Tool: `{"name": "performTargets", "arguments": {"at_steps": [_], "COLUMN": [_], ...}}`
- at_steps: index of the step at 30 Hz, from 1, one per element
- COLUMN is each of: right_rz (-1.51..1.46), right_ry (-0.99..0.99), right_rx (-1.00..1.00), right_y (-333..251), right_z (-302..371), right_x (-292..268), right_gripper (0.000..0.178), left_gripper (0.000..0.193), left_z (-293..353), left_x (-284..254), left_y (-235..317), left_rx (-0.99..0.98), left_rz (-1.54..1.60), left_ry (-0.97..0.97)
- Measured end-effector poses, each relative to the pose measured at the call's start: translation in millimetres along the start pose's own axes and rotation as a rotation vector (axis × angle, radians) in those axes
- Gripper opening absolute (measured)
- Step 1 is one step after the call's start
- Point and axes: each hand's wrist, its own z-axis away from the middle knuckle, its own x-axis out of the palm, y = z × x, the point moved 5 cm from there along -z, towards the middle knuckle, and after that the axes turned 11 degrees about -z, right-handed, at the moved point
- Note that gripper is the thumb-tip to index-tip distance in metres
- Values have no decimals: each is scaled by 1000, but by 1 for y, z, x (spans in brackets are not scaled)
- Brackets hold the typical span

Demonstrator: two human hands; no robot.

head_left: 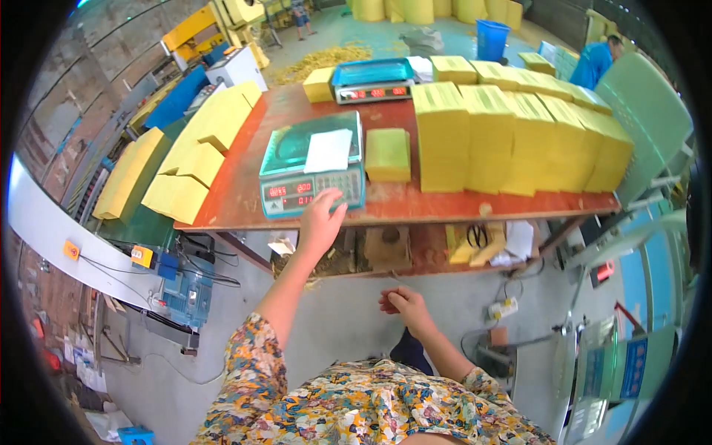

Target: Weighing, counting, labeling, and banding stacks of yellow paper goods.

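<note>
My left hand (pixel 322 221) reaches to the front panel of a digital weighing scale (pixel 356 194), its fingers apart at the keypad; whether a fingertip presses a key I cannot tell. A white sheet (pixel 328 151) lies on the scale's blue-green pan (pixel 285 148). Red digits glow on the display. My right hand (pixel 407 308) hangs in front of the table edge, fingers curled, with nothing seen in it. Just right of the scale stands a small stack of yellow paper (pixel 388 155).
Tall yellow paper stacks (pixel 486 141) line the right of the red table (pixel 297 107); more stacks (pixel 196 152) stand at left. A second scale (pixel 372 80) sits behind. Black-handled scissors (pixel 477 236) lie on the lower shelf. A green chair (pixel 649 119) and a person in blue (pixel 591 65) are at right.
</note>
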Motion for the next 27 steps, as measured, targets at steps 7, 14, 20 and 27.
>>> {"name": "performTargets", "arguments": {"at_steps": [7,14,20,27], "right_rz": [14,41,59,99], "right_ry": [-214,-284,-195,-40], "right_rx": [-141,-92,-69,-166], "right_y": [-138,-192,-196,-190], "right_z": [-123,-210,-252,-236], "right_x": [49,74,81,106], "right_gripper": [26,33,39,40], "left_gripper": [68,59,41,60], "left_z": [-118,-134,-142,-128], "left_x": [49,59,56,39], "left_y": [-39,-64,-76,-66], "left_rx": [-230,-296,-175,81], "left_rz": [-525,-422,-405,-365], "left_ry": [-58,-334,-312,-304]}}
